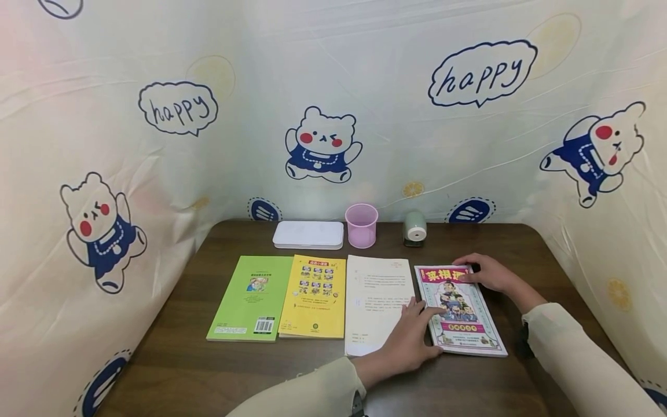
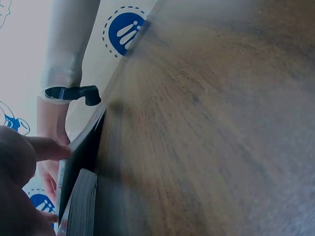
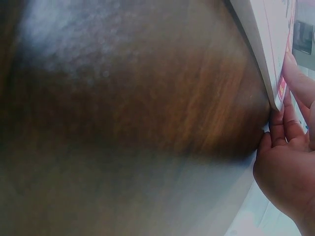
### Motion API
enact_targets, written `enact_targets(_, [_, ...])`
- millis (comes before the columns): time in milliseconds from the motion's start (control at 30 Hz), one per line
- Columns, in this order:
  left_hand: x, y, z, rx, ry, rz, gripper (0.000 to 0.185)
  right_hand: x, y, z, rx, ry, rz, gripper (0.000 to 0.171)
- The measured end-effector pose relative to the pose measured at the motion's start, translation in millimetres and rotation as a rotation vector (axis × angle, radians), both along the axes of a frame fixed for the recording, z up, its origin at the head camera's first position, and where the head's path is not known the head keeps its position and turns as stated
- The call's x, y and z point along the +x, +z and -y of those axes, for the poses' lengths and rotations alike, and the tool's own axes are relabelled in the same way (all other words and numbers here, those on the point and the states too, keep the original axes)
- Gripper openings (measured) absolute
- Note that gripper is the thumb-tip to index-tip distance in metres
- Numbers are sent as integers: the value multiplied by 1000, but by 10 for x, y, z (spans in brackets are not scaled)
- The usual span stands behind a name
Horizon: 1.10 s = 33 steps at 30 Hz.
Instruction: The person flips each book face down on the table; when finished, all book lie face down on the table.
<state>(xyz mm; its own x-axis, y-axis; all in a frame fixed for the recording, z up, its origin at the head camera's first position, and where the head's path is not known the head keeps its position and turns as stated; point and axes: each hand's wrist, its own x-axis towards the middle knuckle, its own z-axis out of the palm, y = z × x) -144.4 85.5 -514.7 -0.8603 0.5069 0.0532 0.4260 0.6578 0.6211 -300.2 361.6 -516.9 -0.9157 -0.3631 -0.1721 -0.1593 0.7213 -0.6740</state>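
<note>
A paperback book (image 1: 461,310) with a pink title band and cartoon figures on its cover lies on the right of the table. At its top right corner, my right hand (image 1: 487,273) pinches it, thumb on the cover and fingers at the edge. My left hand (image 1: 409,339) rests along its left side with fingers extended; the index finger reaches onto the cover and the thumb touches near the lower left corner. Part of this hand lies over a white book (image 1: 377,289). In the right wrist view, the right thumb (image 3: 298,81) presses the cover near the corner.
Left of the white book lie a yellow book (image 1: 315,298) and a green book (image 1: 252,298), side by side. Along the back stand a white case (image 1: 308,234), a pink cup (image 1: 362,226) and a green pencil sharpener (image 1: 414,227). A printed curtain (image 1: 250,156) surrounds the brown table (image 1: 172,359).
</note>
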Motion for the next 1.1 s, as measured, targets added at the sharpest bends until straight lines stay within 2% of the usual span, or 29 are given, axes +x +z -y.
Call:
enact_targets(400, [-8, -21, 27, 178, -21, -25, 68, 21, 17, 6, -5, 1, -3, 42])
enact_targets(533, [-35, -59, 18, 321, -34, 32, 70, 16, 4, 1, 0, -3, -3, 43])
enact_targets(633, [-44, -72, 9, 453, -17, 153, 72, 14, -7, 1, -3, -4, -4, 43])
enact_targets(767, [-42, -40, 1, 602, 75, 365, 83, 9, -19, -4, -5, -15, 6, 44])
enact_targets(867, [-43, -25, -14, 741, 118, 504, 90, 3, -23, -5, -5, -24, 14, 44])
enact_targets(1000, [-44, -26, -46, 939, 122, 629, 89, -1, -29, 3, -10, -27, 13, 45])
enact_targets(1100, [-39, -24, -80, 1057, 106, 691, 89, -2, -35, 7, -11, -26, 6, 44])
